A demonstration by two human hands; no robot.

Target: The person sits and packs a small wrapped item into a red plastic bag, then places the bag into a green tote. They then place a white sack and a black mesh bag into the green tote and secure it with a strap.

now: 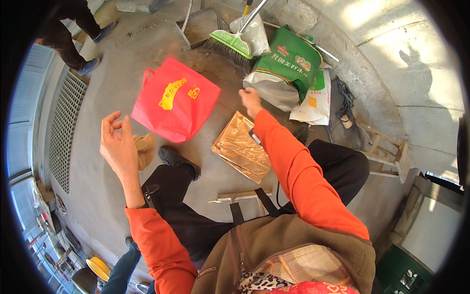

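My left hand (119, 145) is raised at the left with its fingers loosely curled and apart, and nothing shows in it. Just behind it, by my knee, lies a tan fluffy cloth or glove (146, 150). A red non-woven bag (176, 101) with yellow print lies on the floor between my hands. My right hand (251, 102) is stretched forward, fingers bent inward; whether it pinches something small cannot be told. Below it on the floor lies a flat, folded copper-coloured foil sheet (242, 147). Beyond that hand stands a green and white bag (286, 66).
A green broom (231, 43) and a metal dustpan (202, 27) are at the far side. A white printed sack (315, 99) and a wooden stool (389, 154) stand at right. A person's legs (69, 40) are at upper left, beside a floor grate (66, 128).
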